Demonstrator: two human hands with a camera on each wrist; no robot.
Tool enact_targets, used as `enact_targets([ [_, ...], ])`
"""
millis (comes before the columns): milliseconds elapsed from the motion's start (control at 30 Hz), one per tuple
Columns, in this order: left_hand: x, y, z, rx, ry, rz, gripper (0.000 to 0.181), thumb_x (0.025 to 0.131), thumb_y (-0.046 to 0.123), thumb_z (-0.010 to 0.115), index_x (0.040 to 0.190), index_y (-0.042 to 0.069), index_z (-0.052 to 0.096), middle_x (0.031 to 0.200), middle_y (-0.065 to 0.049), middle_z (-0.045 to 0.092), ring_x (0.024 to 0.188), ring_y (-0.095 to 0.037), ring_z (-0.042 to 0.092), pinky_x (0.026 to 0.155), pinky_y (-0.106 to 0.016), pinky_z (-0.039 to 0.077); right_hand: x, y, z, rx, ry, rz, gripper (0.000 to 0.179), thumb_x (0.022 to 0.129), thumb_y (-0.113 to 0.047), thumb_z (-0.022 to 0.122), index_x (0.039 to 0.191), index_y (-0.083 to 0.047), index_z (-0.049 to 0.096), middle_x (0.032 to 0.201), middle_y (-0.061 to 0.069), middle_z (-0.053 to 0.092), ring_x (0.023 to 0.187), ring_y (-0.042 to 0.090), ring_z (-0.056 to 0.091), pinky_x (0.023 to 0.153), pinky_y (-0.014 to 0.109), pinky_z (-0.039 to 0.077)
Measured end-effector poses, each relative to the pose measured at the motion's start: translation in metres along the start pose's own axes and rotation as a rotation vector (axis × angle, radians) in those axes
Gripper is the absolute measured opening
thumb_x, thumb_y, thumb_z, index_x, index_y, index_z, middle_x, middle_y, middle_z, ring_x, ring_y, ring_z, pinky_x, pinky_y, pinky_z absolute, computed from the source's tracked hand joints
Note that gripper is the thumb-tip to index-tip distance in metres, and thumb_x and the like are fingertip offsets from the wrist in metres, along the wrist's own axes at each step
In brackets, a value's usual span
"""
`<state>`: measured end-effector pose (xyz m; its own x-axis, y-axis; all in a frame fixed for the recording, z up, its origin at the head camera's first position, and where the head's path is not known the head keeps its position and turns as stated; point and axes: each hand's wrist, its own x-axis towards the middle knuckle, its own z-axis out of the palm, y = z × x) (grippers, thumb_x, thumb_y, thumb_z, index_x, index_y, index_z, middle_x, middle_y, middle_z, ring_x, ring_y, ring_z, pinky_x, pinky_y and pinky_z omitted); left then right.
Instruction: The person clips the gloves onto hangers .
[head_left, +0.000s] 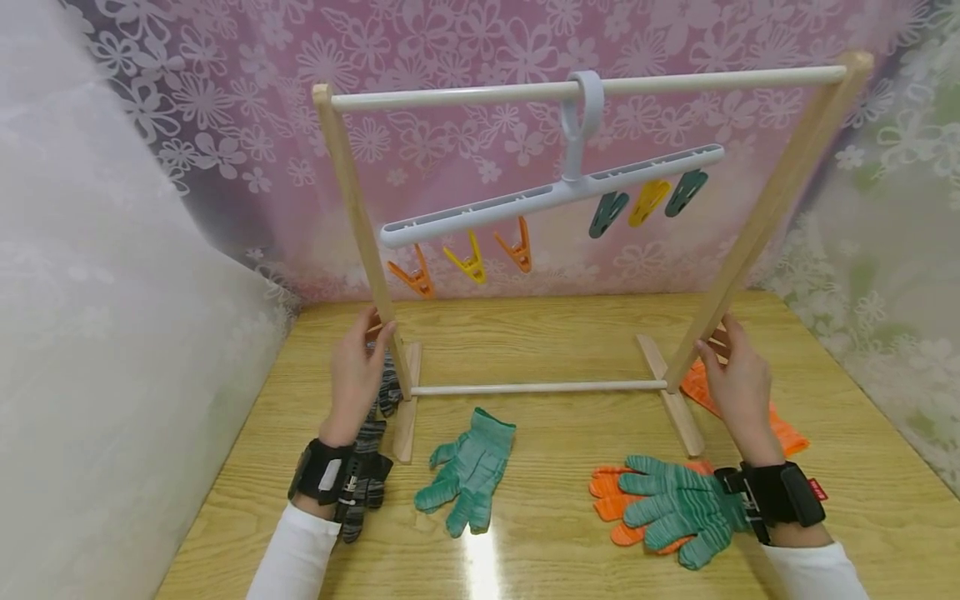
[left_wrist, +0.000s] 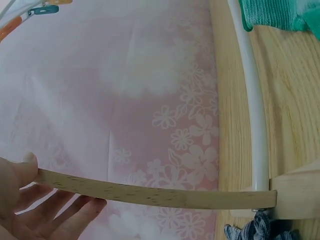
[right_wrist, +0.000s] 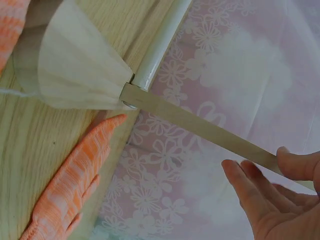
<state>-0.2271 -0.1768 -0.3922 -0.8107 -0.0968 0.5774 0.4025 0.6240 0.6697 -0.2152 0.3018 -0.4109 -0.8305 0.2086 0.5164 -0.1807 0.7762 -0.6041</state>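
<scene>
A wooden drying rack (head_left: 540, 387) with white rods stands on the table. My left hand (head_left: 356, 375) holds its left post (head_left: 351, 183) low down, thumb on one side and fingers behind. Likewise, my right hand (head_left: 741, 390) pinches the right post (head_left: 776, 196) between thumb and fingers. In the left wrist view, the fingers (left_wrist: 75, 215) lie along the post's underside. From the top rod hangs a pale grey hanger (head_left: 487, 210), tilted with its left end lower. Orange and yellow clips (head_left: 471, 262) dangle on its left half; green and yellow clips (head_left: 648, 202) are on its right.
One green glove (head_left: 476, 471) lies before the rack. Another green glove (head_left: 675, 504) overlaps an orange glove (head_left: 611, 500) at the front right. A second orange glove (head_left: 787, 433) is beside the right foot, and dark grey gloves (head_left: 367, 479) are under my left arm. Flowered curtains (head_left: 480, 42) surround the table.
</scene>
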Motion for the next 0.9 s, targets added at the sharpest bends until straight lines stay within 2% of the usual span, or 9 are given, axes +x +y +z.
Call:
enact_targets([
  [67,-0.0004,0.0003,0.0007,0.007,0.003,0.014,0.036,0.103,0.021,0.062,0.135,0.004,0.061,0.121,-0.023,0.069,0.098,-0.04,0.072,0.075,-0.054,0.061,-0.0005,-0.0006,0.0014,-0.019,0.001,-0.003,0.038,0.1,-0.005,0.063,0.136,0.006,0.054,0.122,0.032,0.065,0.103,0.05,0.067,0.079,0.061,0.054],
  [167,-0.0005,-0.0007,0.0013,-0.003,0.007,0.017,0.033,0.103,0.021,0.062,0.131,0.005,0.064,0.119,-0.023,0.069,0.094,-0.04,0.073,0.072,-0.055,0.061,-0.0011,-0.0004,0.0034,-0.046,0.013,-0.011,0.031,0.1,-0.004,0.064,0.127,0.008,0.056,0.12,0.031,0.065,0.099,0.05,0.068,0.075,0.064,0.054],
  [433,0.0,-0.004,0.0024,-0.031,-0.01,-0.009,0.033,0.103,0.021,0.062,0.131,0.005,0.063,0.118,-0.022,0.07,0.092,-0.039,0.074,0.072,-0.051,0.062,-0.0024,0.0021,0.0034,-0.049,0.007,-0.026,0.035,0.099,-0.002,0.064,0.131,0.008,0.054,0.122,0.032,0.064,0.096,0.051,0.068,0.071,0.065,0.054],
  [900,0.0051,-0.0007,0.0009,-0.065,-0.053,-0.089,0.036,0.104,0.024,0.06,0.135,0.006,0.06,0.123,-0.02,0.068,0.101,-0.038,0.072,0.079,-0.05,0.061,0.0045,0.0049,0.005,-0.032,-0.018,-0.052,0.035,0.099,-0.001,0.064,0.13,0.008,0.053,0.12,0.033,0.063,0.098,0.053,0.067,0.072,0.065,0.055],
])
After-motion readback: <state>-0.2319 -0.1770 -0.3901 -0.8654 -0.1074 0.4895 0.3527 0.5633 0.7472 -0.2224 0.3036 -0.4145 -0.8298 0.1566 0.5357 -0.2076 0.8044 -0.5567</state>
